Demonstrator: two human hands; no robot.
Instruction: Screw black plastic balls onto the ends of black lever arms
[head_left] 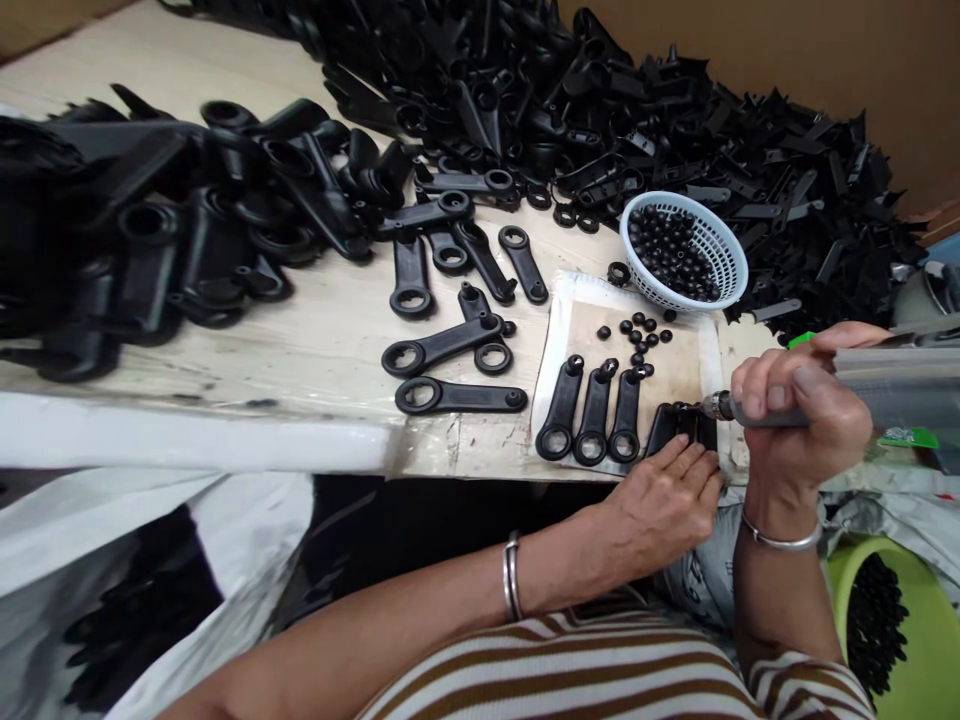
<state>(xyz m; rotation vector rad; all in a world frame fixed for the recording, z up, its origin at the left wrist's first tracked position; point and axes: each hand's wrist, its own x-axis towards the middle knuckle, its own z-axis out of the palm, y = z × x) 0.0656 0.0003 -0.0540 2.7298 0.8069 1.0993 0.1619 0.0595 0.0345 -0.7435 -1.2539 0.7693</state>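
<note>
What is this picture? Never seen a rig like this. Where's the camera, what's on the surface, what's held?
There's no machine: these are a person's own two bare hands. The single picture comes from a camera worn on the head, looking forward and down.

The right hand grips a grey tool, its metal nose pointing at some black parts. The left hand lies with its fingers on those parts.

On the table is a light pad with three black levers in a row and small loose balls. A pale blue basket holds more such balls. Behind is a big heap of black pieces.
</note>
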